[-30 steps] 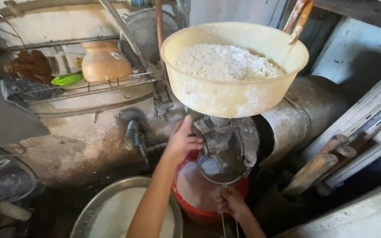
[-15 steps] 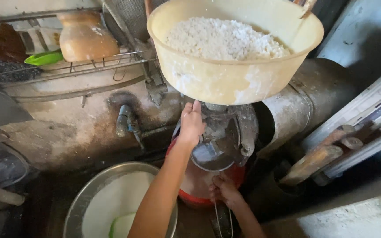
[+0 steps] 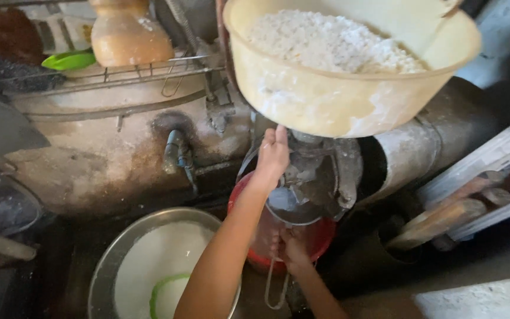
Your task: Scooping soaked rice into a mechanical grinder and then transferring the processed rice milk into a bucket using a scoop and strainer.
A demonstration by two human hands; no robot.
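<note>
Reaching up at the centre of the frame, the left hand [image 3: 274, 155] lies flat against the grey metal grinder [image 3: 317, 177], fingers straight, its grip released and closed on nothing. Lower down, the right hand [image 3: 290, 248] has its grip clenched on the rim of the red bucket [image 3: 320, 236] that sits under the grinder's spout. Above both, at the upper right, a cream plastic basin [image 3: 349, 88] heaped with white grain sits on the grinder. At the lower left stands a metal bowl [image 3: 113, 260] of white liquid. A wire rack [image 3: 143, 74] with a tan jar [image 3: 128, 35] fills the upper left.
</note>
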